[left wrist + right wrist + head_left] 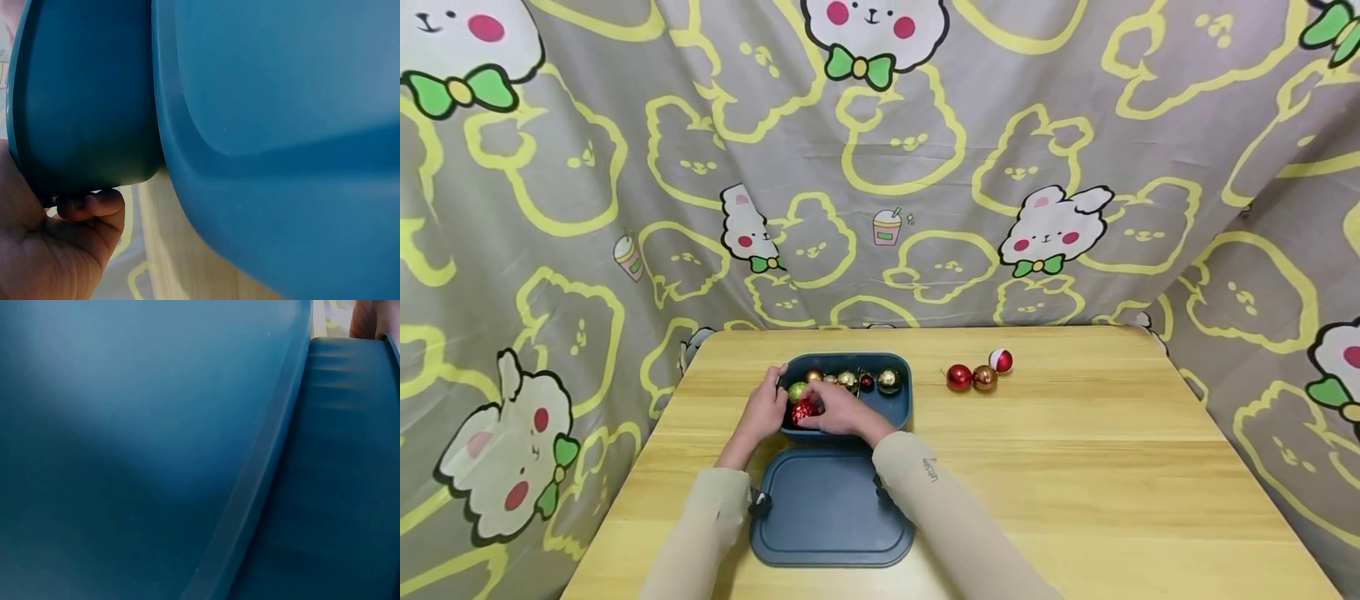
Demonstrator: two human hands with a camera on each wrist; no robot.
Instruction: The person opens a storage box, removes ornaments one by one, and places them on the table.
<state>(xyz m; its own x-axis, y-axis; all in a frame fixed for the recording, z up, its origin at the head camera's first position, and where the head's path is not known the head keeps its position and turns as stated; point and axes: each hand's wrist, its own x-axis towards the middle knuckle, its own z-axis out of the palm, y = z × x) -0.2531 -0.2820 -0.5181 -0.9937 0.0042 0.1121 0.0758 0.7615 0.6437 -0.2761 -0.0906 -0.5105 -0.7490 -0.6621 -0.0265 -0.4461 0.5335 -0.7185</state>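
Observation:
A dark blue box (898,410) stands on the table with several Christmas balls inside. My left hand (766,408) grips its left end, and the curled fingers show under the rim in the left wrist view. Inside the box my right hand (842,411) pinches a red glittery ball (802,410) between thumb and fingers near the left end. Beside that ball lies a green ball (797,391). Along the far wall are a gold ball (847,380), a small dark red ball (867,382) and another gold ball (889,381). The right hand is out of sight in the right wrist view.
A blue lid (835,508) lies flat on the wooden table (1075,467) in front of the box, under both forearms. To the box's right sit a shiny red ball (958,377), a copper ball (985,377) and a red-and-white ball (1001,360). A patterned curtain (925,167) hangs behind.

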